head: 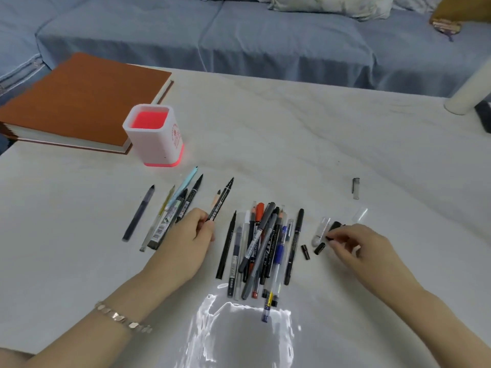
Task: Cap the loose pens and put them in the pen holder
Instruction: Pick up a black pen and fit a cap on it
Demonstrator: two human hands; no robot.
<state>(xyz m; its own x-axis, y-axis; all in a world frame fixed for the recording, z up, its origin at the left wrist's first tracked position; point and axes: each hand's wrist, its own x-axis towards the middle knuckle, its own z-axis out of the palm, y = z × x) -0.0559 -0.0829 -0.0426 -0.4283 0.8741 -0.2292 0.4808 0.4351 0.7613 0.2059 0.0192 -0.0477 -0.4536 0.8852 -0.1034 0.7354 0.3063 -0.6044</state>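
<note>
— Which pen do you have?
— Your left hand (191, 235) grips a black uncapped marker pen with white print (222, 199). Your fingers curl round its lower end, and its tip slants away from you.

— And the cap?
— Your right hand (356, 243) pinches a short black plastic cap (335, 226) between thumb and fingertips, low over the white marbled table (318, 142). The cap is well apart from the marker. A loose pile of mixed pens (263, 248) lies between your two hands.

— Where is the holder?
— The white square plastic pen holder with a pink-red base (156, 139) stands upright beyond your left hand, just beside a brown hardcover book (79, 102). Its open mouth shows a bright pink-red inside.

— What lies around your hands?
— A slanted row of uncapped pens (164, 216) lies left of your left hand, tips towards the holder. Two small black caps (305, 252) lie just beside your right fingertips, next to a clear plastic cap (322, 227). Another clear cap (360, 215) lies a little farther off. Beyond it is a clear cap with a black clip (356, 188). A metal link bracelet (122, 317) sits on your left wrist. A blue fabric sofa (239, 35) runs along the table's far edge.
</note>
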